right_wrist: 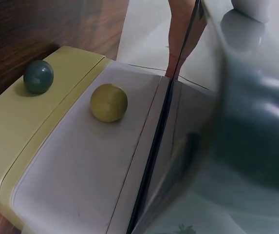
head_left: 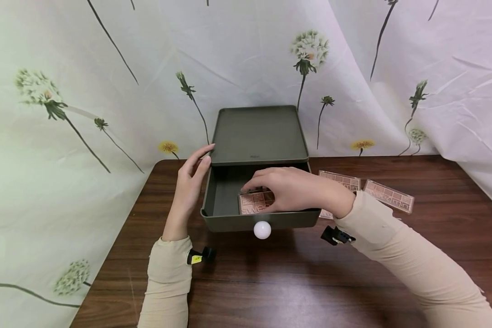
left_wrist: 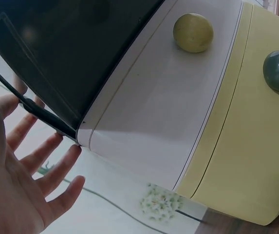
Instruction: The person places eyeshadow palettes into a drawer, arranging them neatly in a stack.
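Observation:
A small drawer chest (head_left: 260, 134) has its dark green top drawer (head_left: 225, 223) pulled out, a white knob (head_left: 262, 230) on its front. My right hand (head_left: 299, 189) reaches into that drawer and grips an eyeshadow palette (head_left: 252, 203) near the front wall, covering its right end. The left hand (head_left: 190, 180) touches the chest's left side, fingers extended; in the left wrist view this hand (left_wrist: 37, 180) shows spread fingers beside the green edge. The right wrist view leaves out the right hand; the green drawer (right_wrist: 261, 126) fills its right side, blurred.
Two eyeshadow palettes, one nearer (head_left: 340, 181) and one farther right (head_left: 389, 196), lie on the wooden table (head_left: 246, 291). Below the green drawer are a white drawer (left_wrist: 154, 97) and a yellow drawer (left_wrist: 241, 146), both closed. A dandelion-print cloth (head_left: 246, 54) hangs behind.

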A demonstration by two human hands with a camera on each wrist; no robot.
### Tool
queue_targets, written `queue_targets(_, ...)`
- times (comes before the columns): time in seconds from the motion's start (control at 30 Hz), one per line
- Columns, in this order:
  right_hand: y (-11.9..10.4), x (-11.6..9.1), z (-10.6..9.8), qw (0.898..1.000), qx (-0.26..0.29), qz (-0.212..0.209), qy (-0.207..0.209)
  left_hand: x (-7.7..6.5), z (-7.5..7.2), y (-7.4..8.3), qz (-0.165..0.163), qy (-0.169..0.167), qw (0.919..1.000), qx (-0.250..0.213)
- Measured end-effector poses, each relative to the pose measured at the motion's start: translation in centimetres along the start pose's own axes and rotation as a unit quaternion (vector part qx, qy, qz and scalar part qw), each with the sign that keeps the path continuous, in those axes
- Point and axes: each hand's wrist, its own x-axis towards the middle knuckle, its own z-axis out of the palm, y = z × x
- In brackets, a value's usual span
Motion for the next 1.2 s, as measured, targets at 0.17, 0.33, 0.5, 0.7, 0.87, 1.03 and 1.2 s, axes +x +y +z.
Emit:
queue_targets(0.17,0.1,-0.5,-0.5,1.000,0.023,-0.002,0.005,0.0,0.0,0.0,0.000,-0.001,1.0000,-0.002)
queue_targets(0.33,0.3,-2.0,-1.1,0.998,0.059,-0.001,0.033,-0.1,0.1,0.1,0.001,-0.003,1.0000,-0.003)
queue_targets(0.5,0.8,-4.1,-1.5,0.990,0.087,-0.034,0.110,-0.1,0.1,0.1,0.002,-0.002,1.0000,-0.006)
queue_targets(0.7,1.5,-7.1,-1.8,0.964,0.113,-0.090,0.223,-0.1,0.1,0.0,0.000,-0.001,1.0000,-0.009)
queue_targets(0.87,2.7,-9.3,-1.3,0.945,0.130,-0.094,0.284,-0.1,0.0,0.0,0.001,0.000,0.9999,-0.012)
queue_targets(1.03,4.4,-11.4,-0.2,0.934,0.143,-0.083,0.316,0.0,0.1,0.1,0.002,-0.002,0.9999,-0.011)
queue_targets(1.2,5.8,-13.1,1.5,0.935,0.142,-0.037,0.324,-0.1,0.1,-0.1,0.002,-0.002,0.9999,-0.012)
